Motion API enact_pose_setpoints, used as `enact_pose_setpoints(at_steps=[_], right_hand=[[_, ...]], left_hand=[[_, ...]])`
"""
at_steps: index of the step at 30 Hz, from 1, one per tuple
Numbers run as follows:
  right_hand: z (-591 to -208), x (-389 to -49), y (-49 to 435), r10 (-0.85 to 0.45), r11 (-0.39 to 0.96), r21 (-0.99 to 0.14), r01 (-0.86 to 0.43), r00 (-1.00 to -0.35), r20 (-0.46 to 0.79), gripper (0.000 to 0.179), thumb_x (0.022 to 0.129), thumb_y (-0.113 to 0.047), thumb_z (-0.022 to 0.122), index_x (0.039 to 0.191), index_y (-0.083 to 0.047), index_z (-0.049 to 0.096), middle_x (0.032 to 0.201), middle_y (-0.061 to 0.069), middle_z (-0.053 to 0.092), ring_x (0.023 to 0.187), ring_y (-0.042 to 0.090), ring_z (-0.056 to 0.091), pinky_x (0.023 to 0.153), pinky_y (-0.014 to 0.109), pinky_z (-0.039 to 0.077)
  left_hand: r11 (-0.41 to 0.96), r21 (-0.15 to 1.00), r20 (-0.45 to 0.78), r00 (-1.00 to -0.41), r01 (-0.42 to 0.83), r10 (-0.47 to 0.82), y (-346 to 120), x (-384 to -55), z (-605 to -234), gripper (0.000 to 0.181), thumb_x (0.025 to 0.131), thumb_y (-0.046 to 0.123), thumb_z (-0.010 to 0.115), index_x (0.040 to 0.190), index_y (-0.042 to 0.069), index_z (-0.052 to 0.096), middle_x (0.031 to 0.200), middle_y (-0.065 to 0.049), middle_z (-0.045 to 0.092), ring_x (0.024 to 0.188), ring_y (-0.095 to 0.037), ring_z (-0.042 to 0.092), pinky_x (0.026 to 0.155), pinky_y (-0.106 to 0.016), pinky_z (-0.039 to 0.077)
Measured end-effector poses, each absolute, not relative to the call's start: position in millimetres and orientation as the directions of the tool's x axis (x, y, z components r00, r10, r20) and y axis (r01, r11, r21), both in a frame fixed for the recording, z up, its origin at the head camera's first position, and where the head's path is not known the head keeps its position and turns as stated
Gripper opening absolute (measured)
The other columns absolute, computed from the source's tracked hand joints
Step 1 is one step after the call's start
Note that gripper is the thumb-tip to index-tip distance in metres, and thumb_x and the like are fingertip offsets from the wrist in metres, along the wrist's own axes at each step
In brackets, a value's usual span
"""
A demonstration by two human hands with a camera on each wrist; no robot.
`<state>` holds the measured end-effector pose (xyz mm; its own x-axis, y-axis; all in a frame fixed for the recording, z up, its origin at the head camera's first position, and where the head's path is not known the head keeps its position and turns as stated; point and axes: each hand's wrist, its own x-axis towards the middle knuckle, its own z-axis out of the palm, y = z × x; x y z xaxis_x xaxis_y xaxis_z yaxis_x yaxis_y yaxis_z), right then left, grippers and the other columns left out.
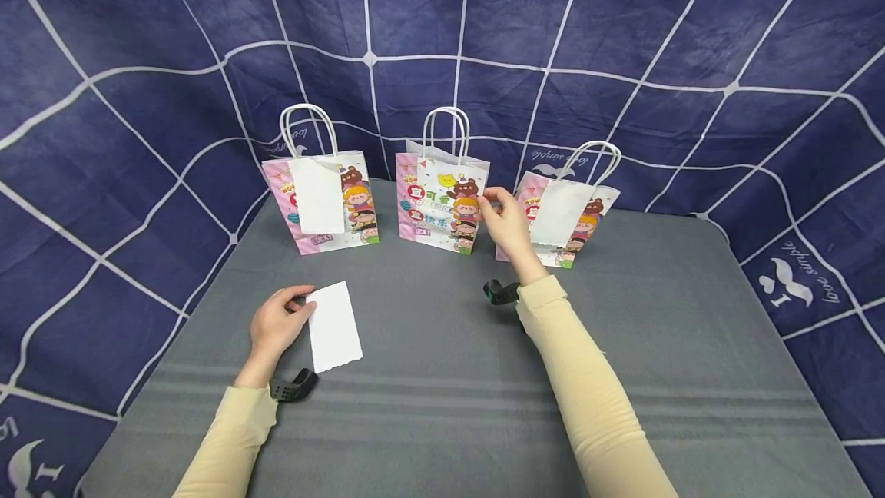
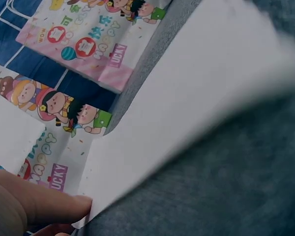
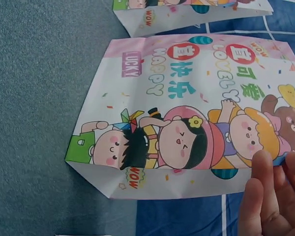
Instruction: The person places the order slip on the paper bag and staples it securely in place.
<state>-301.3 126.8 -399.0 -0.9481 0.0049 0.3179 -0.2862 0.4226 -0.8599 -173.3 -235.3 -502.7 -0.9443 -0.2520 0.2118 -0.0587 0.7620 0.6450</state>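
Three cartoon-printed paper gift bags with white handles stand in a row. My right hand (image 1: 508, 221) is at the right edge of the middle gift bag (image 1: 442, 202), its thumb and fingers pinching that edge; the right wrist view shows the bag's printed front (image 3: 187, 103) close up. In my left hand (image 1: 278, 321) a blank white paper sheet (image 1: 335, 327) is pinched by one edge, above the table. The left gift bag (image 1: 362, 229) and the right gift bag (image 1: 591, 221) each have a white sheet over their front.
A grey cloth covers the table (image 1: 429, 421). Behind and beside it hangs a dark blue curtain (image 1: 525, 14) with white lines. Black straps (image 1: 293, 386) sit on both wrists.
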Motion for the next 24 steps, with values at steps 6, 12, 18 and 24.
enact_pose_setpoints(at_steps=[6,12,18,24], right_hand=[[-402.8,-299.8,127.8,0.053,0.408,-0.846,-0.344,-0.916,0.398,0.020,0.093,-0.012,0.059,0.103,0.004,0.064,0.089,0.017,0.068,0.073,0.033,0.067,0.050,0.015,0.038],[-403.2,-293.7,129.4,0.078,0.367,-0.848,-0.383,-0.896,0.438,0.020,0.092,-0.012,0.060,0.103,0.005,0.064,0.087,0.017,0.067,0.070,0.033,0.065,0.053,0.015,0.040],[-405.6,-285.7,134.5,0.080,0.317,-0.852,-0.417,-0.883,0.462,0.019,0.092,-0.009,0.061,0.101,0.007,0.065,0.086,0.020,0.067,0.069,0.034,0.065,0.056,0.015,0.045],[-409.2,-278.0,140.5,0.080,0.296,-0.856,-0.424,-0.882,0.464,0.021,0.091,-0.012,0.062,0.101,0.007,0.065,0.085,0.021,0.067,0.070,0.037,0.064,0.059,0.015,0.046]], left_hand=[[0.792,0.610,0.223,-0.954,-0.026,-0.202,-234.1,-173.1,-497.9,0.019,0.085,0.016,0.065,0.100,0.007,0.070,0.078,-0.006,0.057,0.064,-0.016,0.048,0.056,-0.032,0.033],[0.799,0.601,0.220,-0.959,-0.012,-0.181,-234.3,-173.6,-497.5,0.015,0.088,0.018,0.063,0.096,0.008,0.070,0.073,-0.004,0.055,0.062,-0.017,0.047,0.055,-0.033,0.033],[0.731,0.680,0.217,-0.968,0.059,-0.123,-229.3,-174.5,-493.4,0.017,0.089,0.020,0.064,0.098,0.007,0.070,0.078,-0.005,0.064,0.062,-0.013,0.048,0.056,-0.030,0.037],[0.656,0.738,0.277,-0.958,0.160,-0.077,-216.7,-178.4,-482.2,0.015,0.085,0.020,0.071,0.093,0.007,0.071,0.069,-0.001,0.061,0.058,-0.006,0.047,0.052,-0.022,0.036]])
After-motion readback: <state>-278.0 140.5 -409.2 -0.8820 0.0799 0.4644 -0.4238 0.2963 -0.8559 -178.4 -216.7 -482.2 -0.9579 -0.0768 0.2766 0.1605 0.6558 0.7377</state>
